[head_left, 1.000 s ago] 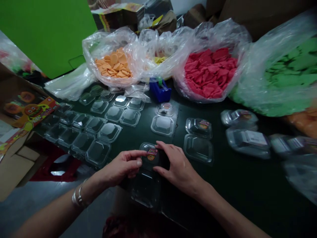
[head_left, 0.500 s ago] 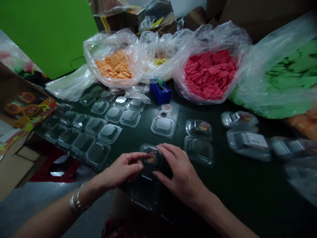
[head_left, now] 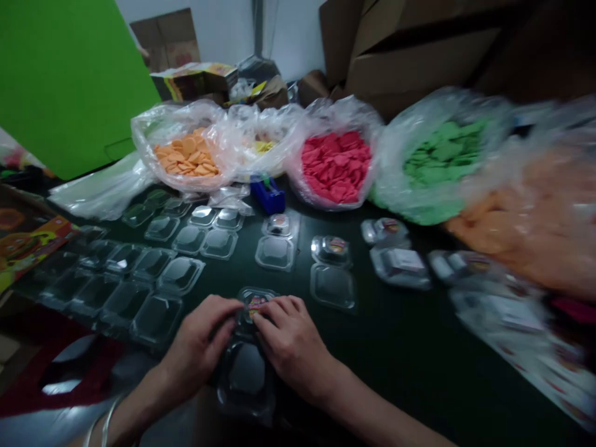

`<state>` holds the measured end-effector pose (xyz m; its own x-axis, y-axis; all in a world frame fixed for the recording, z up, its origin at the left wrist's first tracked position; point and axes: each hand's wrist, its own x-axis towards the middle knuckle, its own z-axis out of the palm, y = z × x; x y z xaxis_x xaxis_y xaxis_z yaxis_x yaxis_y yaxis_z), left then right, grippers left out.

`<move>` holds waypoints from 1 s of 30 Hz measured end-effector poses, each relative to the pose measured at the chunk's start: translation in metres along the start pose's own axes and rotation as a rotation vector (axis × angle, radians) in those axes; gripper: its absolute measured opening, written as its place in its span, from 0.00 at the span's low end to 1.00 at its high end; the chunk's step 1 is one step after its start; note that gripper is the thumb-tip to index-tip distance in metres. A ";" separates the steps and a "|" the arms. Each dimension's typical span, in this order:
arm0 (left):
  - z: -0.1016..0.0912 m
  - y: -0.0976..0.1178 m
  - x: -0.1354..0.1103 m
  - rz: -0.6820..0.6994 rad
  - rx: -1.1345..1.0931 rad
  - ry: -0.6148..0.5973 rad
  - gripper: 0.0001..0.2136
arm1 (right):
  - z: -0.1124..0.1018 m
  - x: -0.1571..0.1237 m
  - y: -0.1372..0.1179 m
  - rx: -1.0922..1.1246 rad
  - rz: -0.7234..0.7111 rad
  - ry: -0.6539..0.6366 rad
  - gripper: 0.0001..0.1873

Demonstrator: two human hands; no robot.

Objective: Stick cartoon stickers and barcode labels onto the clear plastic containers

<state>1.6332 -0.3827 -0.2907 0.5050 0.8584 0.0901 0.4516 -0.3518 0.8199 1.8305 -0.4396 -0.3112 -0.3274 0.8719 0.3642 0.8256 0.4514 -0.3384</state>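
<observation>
Both my hands rest on an open clear plastic clamshell box at the near edge of the dark table. My left hand grips its left side with curled fingers. My right hand presses its fingertips on the sticker on the box's lid. The lower half of the box lies between my wrists.
Rows of open clear boxes cover the table's left. More stickered boxes lie in the middle and right. Plastic bags hold orange pieces, red pieces and green pieces. A blue tape dispenser stands behind. Cardboard cartons stand at the back.
My head has lifted and turned right, so more bags and cartons show. Both hands have closed in tighter on the box, the right fingertips now on the sticker.
</observation>
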 end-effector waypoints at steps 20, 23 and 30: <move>0.030 0.032 -0.016 0.247 0.302 0.039 0.19 | -0.065 -0.090 -0.032 0.393 0.276 0.189 0.16; 0.054 0.072 -0.036 0.346 0.147 0.017 0.15 | -0.063 -0.165 -0.056 0.861 0.515 0.083 0.10; 0.224 0.150 -0.064 0.492 -0.165 -0.792 0.09 | -0.002 -0.348 -0.057 1.330 1.323 1.354 0.21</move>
<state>1.8330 -0.5744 -0.3003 0.9908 0.1037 0.0865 -0.0236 -0.4975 0.8671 1.8986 -0.7693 -0.4176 0.7983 0.3609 -0.4820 -0.5835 0.2658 -0.7674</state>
